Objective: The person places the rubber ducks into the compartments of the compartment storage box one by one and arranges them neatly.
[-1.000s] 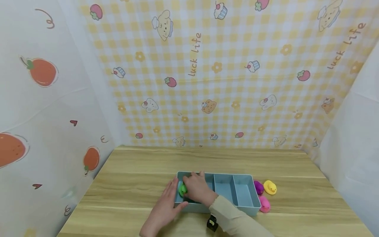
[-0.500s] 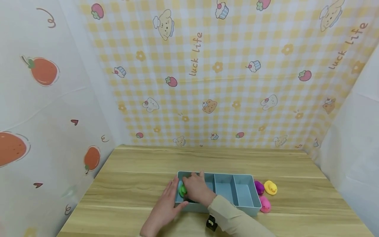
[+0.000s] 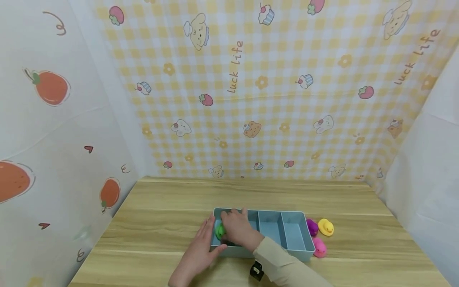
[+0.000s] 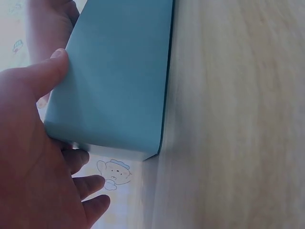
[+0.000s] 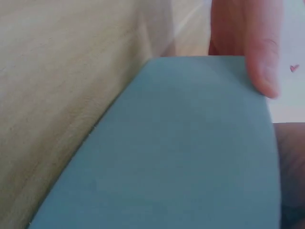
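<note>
A blue-grey divided box (image 3: 308,255) stands lengthwise on the table. My left hand (image 3: 199,252) braces its left end, with straight fingers along the outer end wall and the thumb at the front rim. In the left wrist view, the thumb (image 4: 50,71) lies on the rim of the box's long wall (image 4: 114,71). My right hand (image 3: 238,228) reaches into the left part, its curled fingers around the right side of a small green toy duck (image 3: 220,231). The fingertips are partly hidden. In the right wrist view, the box wall (image 5: 181,152) hides most of the right hand.
At the box's right end lie a purple toy duck (image 3: 312,227), a pink toy duck (image 3: 320,247) and a yellow toy duck (image 3: 326,227). A black wrist device (image 3: 256,271) shows below the right sleeve (image 3: 283,265). A patterned curtain (image 3: 251,99) rises behind the table (image 3: 172,195).
The green duck shifts and turns slightly beside the right fingers. Both hands stay in nearly the same place, and the view sways a little.
</note>
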`<state>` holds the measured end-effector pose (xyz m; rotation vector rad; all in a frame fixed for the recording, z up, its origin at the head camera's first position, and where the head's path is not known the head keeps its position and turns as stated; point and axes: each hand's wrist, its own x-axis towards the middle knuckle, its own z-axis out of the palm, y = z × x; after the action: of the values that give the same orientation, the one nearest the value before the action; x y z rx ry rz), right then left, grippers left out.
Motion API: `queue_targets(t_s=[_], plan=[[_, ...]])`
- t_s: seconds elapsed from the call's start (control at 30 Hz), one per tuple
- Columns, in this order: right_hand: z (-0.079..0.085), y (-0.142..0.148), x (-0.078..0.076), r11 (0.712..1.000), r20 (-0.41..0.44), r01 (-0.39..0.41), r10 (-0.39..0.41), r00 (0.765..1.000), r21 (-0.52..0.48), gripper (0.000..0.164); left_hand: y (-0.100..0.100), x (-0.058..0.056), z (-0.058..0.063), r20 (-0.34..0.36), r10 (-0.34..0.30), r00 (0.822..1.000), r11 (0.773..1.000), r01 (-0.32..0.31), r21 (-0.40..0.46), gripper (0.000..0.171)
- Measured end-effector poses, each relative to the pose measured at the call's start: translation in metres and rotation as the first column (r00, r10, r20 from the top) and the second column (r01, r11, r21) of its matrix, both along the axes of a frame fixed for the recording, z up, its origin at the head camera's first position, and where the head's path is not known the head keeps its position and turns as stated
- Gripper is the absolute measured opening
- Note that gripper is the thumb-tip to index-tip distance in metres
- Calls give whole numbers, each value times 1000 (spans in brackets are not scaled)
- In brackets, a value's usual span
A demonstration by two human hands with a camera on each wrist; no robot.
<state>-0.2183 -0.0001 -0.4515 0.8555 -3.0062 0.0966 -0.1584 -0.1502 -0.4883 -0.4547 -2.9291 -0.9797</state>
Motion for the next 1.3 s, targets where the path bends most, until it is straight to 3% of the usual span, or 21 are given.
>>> queue_targets(t_s=[0.23,0.4,0.57,0.77,1.3], plan=[[13,14,-1,976,58,-58,71,996,-211,48,0,-2,1,34,-8,999,999,7,36,88],[20,24,-2,949,63,-105,130,990,-298,42,0,-2,-1,40,1,999,999,-3,48,87],[25,31,1,936,72,-111,143,987,-334,36,0,-2,-2,44,5,999,999,-7,47,87],[28,36,4,919,23,-121,140,990,-375,31,0,-3,-2,44,-1,999,999,-2,54,87],[25,71,9,918,39,-68,91,995,-390,27,-1,-2,-1,15,-4,1000,999,3,50,86]])
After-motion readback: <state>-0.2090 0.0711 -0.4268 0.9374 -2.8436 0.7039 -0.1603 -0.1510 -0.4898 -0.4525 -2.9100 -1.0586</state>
